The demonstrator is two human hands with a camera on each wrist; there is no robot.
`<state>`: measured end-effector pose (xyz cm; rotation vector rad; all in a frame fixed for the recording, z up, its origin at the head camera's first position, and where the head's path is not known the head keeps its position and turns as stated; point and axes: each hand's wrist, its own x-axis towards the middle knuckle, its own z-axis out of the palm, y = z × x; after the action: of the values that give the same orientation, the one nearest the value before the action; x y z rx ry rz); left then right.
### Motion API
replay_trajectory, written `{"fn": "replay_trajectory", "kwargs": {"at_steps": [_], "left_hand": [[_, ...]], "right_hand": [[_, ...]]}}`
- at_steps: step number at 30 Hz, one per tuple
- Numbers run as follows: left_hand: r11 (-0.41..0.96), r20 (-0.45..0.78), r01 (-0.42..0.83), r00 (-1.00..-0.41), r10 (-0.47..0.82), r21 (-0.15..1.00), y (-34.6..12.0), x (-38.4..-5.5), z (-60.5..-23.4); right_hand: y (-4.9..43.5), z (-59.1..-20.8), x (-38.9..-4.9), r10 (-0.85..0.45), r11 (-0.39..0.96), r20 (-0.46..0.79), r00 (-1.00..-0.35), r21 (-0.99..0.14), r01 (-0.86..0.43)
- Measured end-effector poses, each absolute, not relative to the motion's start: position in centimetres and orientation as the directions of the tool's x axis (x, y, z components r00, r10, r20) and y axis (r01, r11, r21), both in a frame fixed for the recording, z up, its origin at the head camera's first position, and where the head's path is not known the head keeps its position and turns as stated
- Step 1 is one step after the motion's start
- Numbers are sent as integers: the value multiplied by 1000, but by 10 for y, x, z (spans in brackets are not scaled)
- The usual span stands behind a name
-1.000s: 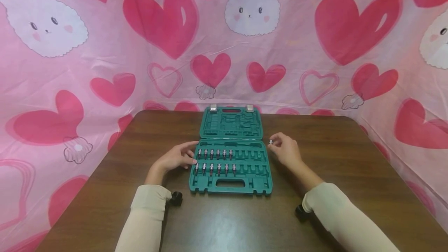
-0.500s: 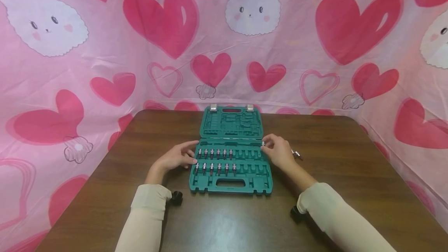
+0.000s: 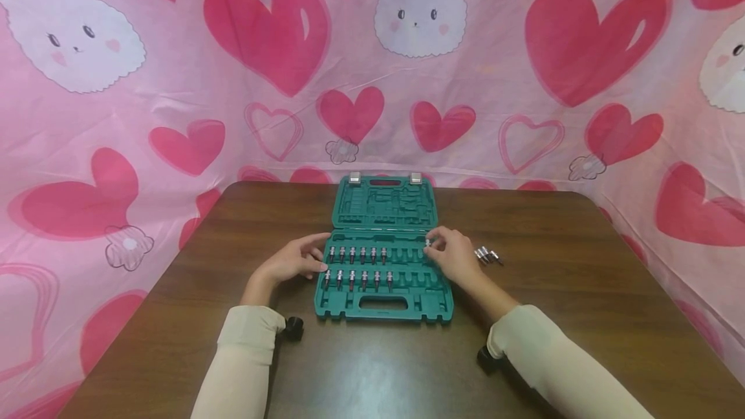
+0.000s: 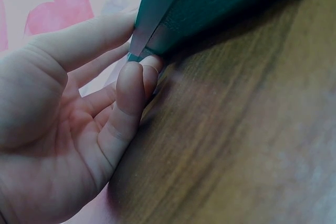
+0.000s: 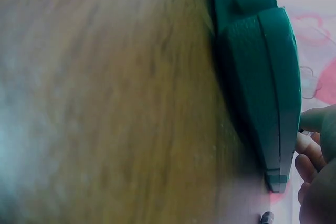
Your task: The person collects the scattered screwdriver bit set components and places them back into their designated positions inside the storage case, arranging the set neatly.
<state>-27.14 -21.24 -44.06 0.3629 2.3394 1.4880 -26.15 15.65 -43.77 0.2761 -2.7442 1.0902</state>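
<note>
A green tool case [image 3: 329, 308] lies unfolded on the table, with two rows of silver socket bits [image 3: 363, 255] filling the left part of its lower half. Over the right end of the back row, my right hand [image 3: 458, 256] pinches a small silver socket bit [image 3: 428, 243] between thumb and fingertips. In the right wrist view the case's side [image 5: 257, 77] hides most of that bit. My left hand [image 3: 292, 260] touches the case's left edge, its index finger extended and its thumb at the rim. The left wrist view shows its other fingers loosely bent against the side.
Beside my right hand, several more socket bits [image 3: 487, 255] lie on the brown table [image 3: 372, 367]. The case lid [image 3: 385, 202] leans open at the back. A pink heart-patterned cloth [image 3: 495, 70] hangs behind and around the table.
My right hand has moved left with the socket bit, from beside the case to over its back row. This uncovers the loose bits on the table. My left hand has stayed put.
</note>
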Motion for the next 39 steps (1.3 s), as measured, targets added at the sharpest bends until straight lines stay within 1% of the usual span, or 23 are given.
{"fn": "replay_trajectory", "kwargs": {"at_steps": [15, 24, 39], "left_hand": [[416, -140, 41, -907, 397, 909, -213, -272, -442], [421, -144, 38, -908, 393, 906, -213, -272, -442], [421, -136, 51, -905, 404, 906, -214, -272, -441]], "right_hand": [[141, -435, -260, -115, 712, 246, -962, -655, -253], [131, -435, -261, -121, 692, 219, -968, -681, -241], [118, -437, -262, -133, 689, 206, -970, -683, -240]]}}
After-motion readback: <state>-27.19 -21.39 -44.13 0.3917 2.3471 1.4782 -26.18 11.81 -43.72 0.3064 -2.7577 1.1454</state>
